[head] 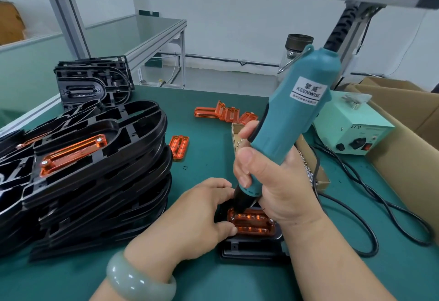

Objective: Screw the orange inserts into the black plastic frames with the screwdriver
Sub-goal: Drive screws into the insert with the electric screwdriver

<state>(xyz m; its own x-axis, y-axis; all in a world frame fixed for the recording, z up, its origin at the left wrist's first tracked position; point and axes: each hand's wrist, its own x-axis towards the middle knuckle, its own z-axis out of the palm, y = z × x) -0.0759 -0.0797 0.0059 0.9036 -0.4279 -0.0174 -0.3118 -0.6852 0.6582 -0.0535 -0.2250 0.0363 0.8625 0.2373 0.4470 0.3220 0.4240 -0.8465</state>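
Gripping screwdriver [292,110] in right hand [273,182], bit on orange insert [254,223] in black frame [251,248]; pinching that insert with left hand [194,215]; behind, small cardboard box [236,132] of screws [306,163].

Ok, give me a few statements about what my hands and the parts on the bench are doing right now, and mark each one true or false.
1. The right hand grips the screwdriver above the orange insert. True.
2. The screwdriver's tip is at that insert's right end. False: it is at the left end, beside the left hand.
3. The top frame of the stack has no insert. False: it carries a fitted insert.
4. Loose inserts lie on the table beyond the hands. True.
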